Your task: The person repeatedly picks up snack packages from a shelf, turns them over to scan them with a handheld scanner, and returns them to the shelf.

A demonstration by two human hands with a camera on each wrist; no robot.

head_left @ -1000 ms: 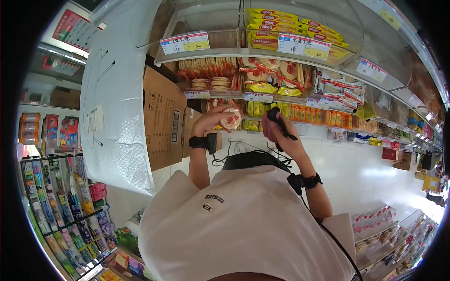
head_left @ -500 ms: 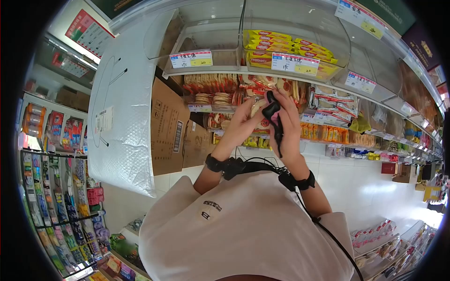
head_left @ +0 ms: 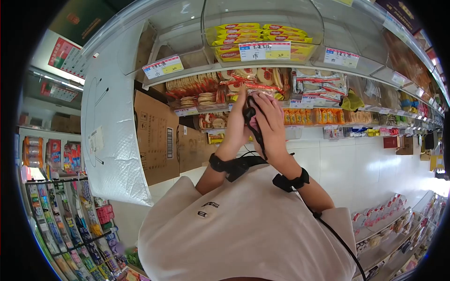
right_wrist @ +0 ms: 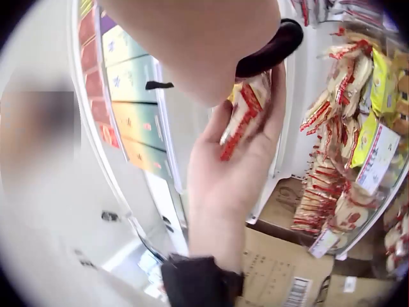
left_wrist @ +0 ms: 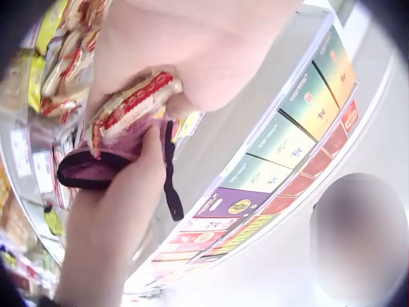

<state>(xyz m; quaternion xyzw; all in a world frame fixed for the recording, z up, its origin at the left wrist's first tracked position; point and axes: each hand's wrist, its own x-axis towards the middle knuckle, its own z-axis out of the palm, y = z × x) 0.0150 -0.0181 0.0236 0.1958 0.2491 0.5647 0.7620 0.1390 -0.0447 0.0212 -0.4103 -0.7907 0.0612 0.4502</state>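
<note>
In the head view, my left hand [head_left: 236, 127] and right hand [head_left: 272, 129] are close together before the snack shelves. The right wrist view shows the fingers and thumb of my left hand [right_wrist: 227, 169] round a clear packet with red print and pale contents [right_wrist: 241, 121]. My right hand [left_wrist: 121, 198] grips a purple cloth item with black trim [left_wrist: 131, 139], its dark strap hanging down. The packet [left_wrist: 135, 102] lies against the cloth in the left wrist view, between the two hands. Part of the cloth's opening is hidden.
Yellow wafer packs [head_left: 239, 38] fill a clear bin above the hands. Stacked round biscuits [head_left: 192, 87] and orange packs [head_left: 328, 116] line the lower shelves. A silvery padded sheet [head_left: 115, 136] and a cardboard box [head_left: 154, 136] stand at the left.
Over the last second, my left hand has moved right and up with the packet, meeting my right hand and the purple item. The view has also shifted between frames.
</note>
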